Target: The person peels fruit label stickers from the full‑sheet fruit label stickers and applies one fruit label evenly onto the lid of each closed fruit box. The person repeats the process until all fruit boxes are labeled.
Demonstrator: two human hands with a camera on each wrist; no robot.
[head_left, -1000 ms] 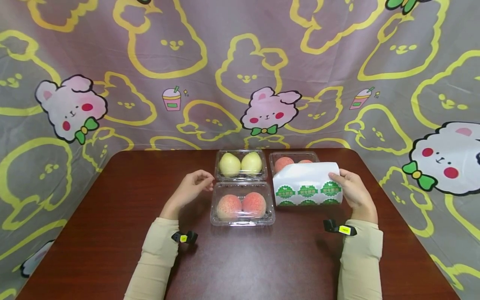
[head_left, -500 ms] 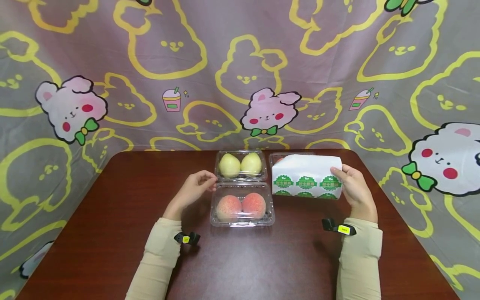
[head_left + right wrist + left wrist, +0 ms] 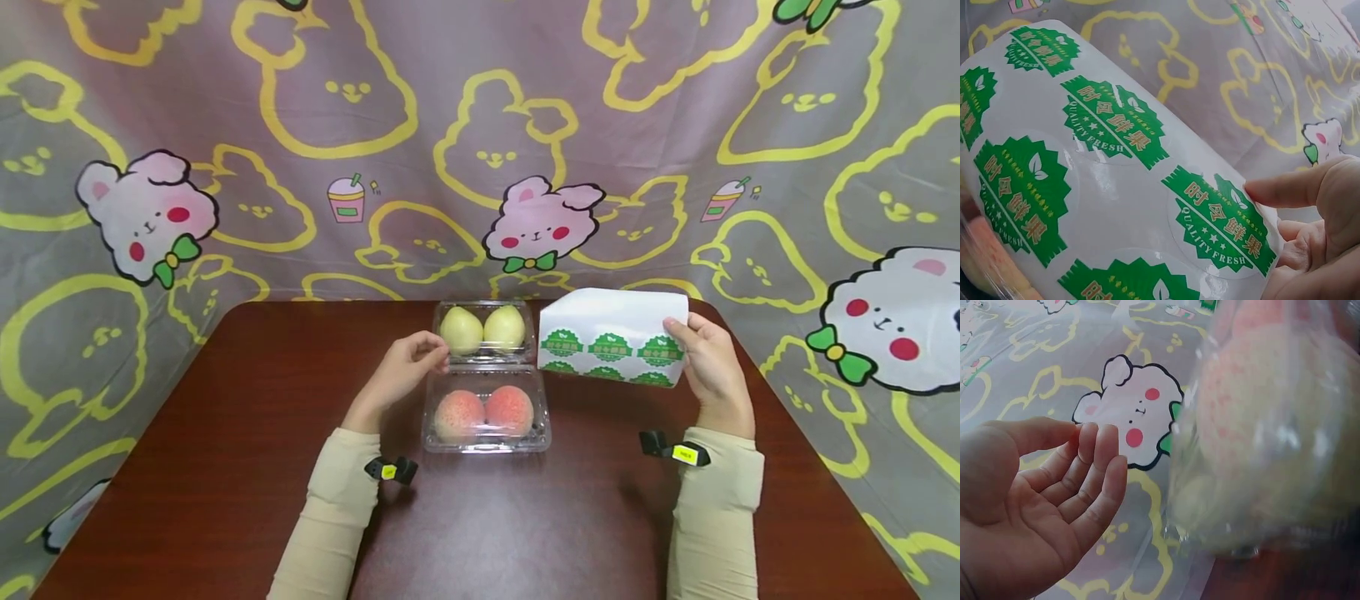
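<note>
My right hand (image 3: 716,362) pinches the right edge of a white sheet of round green fruit stickers (image 3: 585,321), thumb in front. In the right wrist view the thumb presses near a green sticker (image 3: 1219,222). Over the left side of the boxes hovers my left hand (image 3: 405,371), fingers loosely bent, thumb tip meeting the index finger; nothing shows between them in the left wrist view. Near it are a clear plastic box of two yellow pears (image 3: 483,329) and, in front, a clear box of two peaches (image 3: 486,412).
The boxes stand on a dark red-brown table (image 3: 247,450). A patterned curtain (image 3: 300,142) surrounds its back and sides. Behind the sticker sheet, the back right box is hidden in the head view; some peach (image 3: 991,262) shows below the sheet in the right wrist view.
The right hand has raised the sticker sheet, which now covers the back right peach box. My left hand has moved right and slightly up, nearer the pears.
</note>
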